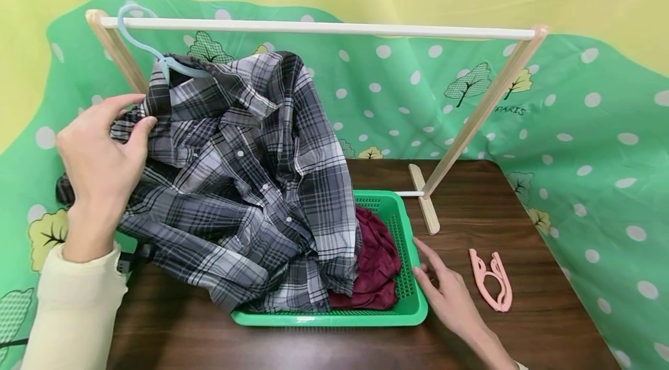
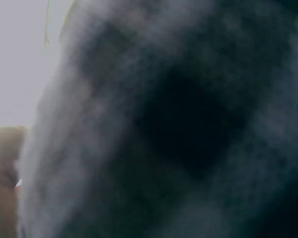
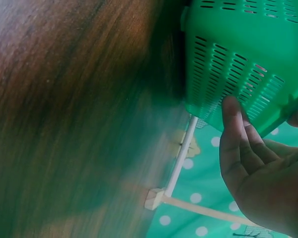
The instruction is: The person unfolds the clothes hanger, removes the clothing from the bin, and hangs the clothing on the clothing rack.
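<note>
The left hand (image 1: 99, 152) pinches a grey-black plaid shirt (image 1: 256, 184). The right hand (image 1: 450, 294), fingers nearly straight, touches a green plastic basket (image 1: 334, 320).

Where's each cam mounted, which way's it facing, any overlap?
Head: worn on head, facing forward and down at plaid shirt, basket and rack; left hand and right hand show.
Left wrist: on that wrist, facing plaid shirt, close and blurred; possibly skin at left edge.
Right wrist: on that wrist, facing basket's outer side and table; right hand's fingers show.
Shared: head and right wrist both show basket, right hand.

Cloth shirt (image 1: 261, 187), smooth plastic basket (image 1: 334, 319)
</note>
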The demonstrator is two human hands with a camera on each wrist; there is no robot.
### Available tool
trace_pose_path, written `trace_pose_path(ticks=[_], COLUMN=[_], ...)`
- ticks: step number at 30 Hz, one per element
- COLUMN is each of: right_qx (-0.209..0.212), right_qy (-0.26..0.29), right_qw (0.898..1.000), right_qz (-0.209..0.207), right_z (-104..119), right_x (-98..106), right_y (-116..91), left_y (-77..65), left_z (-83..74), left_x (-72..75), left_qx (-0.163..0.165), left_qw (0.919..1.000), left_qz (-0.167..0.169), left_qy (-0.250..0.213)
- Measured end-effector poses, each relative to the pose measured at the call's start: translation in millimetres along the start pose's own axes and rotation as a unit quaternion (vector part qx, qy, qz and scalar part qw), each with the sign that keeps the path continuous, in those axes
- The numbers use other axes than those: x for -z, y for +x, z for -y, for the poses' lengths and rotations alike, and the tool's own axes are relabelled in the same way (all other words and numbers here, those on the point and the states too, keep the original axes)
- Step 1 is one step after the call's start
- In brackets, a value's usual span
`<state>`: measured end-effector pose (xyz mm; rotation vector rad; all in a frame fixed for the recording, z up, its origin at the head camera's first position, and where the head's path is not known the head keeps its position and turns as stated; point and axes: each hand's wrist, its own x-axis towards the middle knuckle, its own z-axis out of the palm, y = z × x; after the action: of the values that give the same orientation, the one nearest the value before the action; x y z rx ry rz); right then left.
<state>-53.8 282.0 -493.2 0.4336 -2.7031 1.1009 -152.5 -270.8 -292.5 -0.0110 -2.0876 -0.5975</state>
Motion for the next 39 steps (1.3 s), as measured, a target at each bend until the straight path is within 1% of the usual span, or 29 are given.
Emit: trace_pose_path(ticks=[3, 4, 9, 12, 16, 19, 21, 24, 26, 27, 28, 30, 33, 34, 36, 39], right_qx=[0.005, 0.006, 0.011, 0.017, 0.024, 0.026, 0.026, 0.024, 0.023, 0.022, 0.022, 0.022, 0.022, 0.022, 0.024, 0.028], right_qy=[0.001, 0.003, 0.01, 0.013, 0.013, 0.013, 0.016, 0.02, 0.022, 0.022, 0.023, 0.022, 0.024, 0.027, 0.032, 0.042], right_qw=[1.0, 1.0, 1.0, 1.0, 1.0, 1.0, 1.0, 0.999, 0.999, 0.999, 0.999, 0.999, 0.999, 0.999, 0.999, 0.999], right_qz=[0.002, 0.002, 0.006, 0.007, 0.007, 0.006, 0.006, 0.008, 0.01, 0.01, 0.011, 0.011, 0.011, 0.012, 0.012, 0.014], right_z=[-2, -3, -5, -6, -9, -11, -13, -15, -16, -17, -18, -20, -21, -22, -23, -23], right_x=[1, 2, 4, 5, 6, 8, 9, 10, 11, 11, 11, 12, 13, 13, 13, 13], right_y=[2, 2, 3, 4, 5, 6, 7, 8, 9, 9, 9, 10, 10, 10, 11, 12], left_y=[-4.9, -6.7, -11.0, -12.3, -16.1, -21.8, -27.3, -39.2, -49.2, -55.0, -61.1, -74.8, -97.3, -105.3, -121.0, -143.7], left_z=[1.2, 1.0, 0.4, -1.3, -7.4, -16.1, -24.3, -40.4, -52.1, -57.5, -62.4, -70.4, -79.3, -82.5, -89.2, -98.8], left_x=[-1.6, -2.5, -4.5, -2.5, 2.6, 7.6, 11.2, 14.2, 14.9, 14.8, 14.6, 13.2, 10.1, 8.8, 7.3, 4.9], left_qx=[0.006, 0.013, 0.023, 0.033, 0.032, 0.02, 0.012, -0.002, -0.015, -0.023, -0.035, -0.06, -0.079, -0.079, -0.066, -0.04], left_qw=[0.9999, 0.9999, 0.9996, 0.9994, 0.9993, 0.9992, 0.9985, 0.9959, 0.9946, 0.9943, 0.9943, 0.9935, 0.9902, 0.9892, 0.9873, 0.9808], left_qz=[0.003, 0.0, -0.008, -0.01, -0.016, -0.026, -0.041, -0.073, -0.081, -0.076, -0.064, -0.03, 0.026, 0.044, 0.078, 0.129], left_qy=[0.011, 0.011, 0.01, 0.008, -0.003, -0.023, -0.036, -0.053, -0.064, -0.071, -0.077, -0.092, -0.112, -0.116, -0.122, -0.141])
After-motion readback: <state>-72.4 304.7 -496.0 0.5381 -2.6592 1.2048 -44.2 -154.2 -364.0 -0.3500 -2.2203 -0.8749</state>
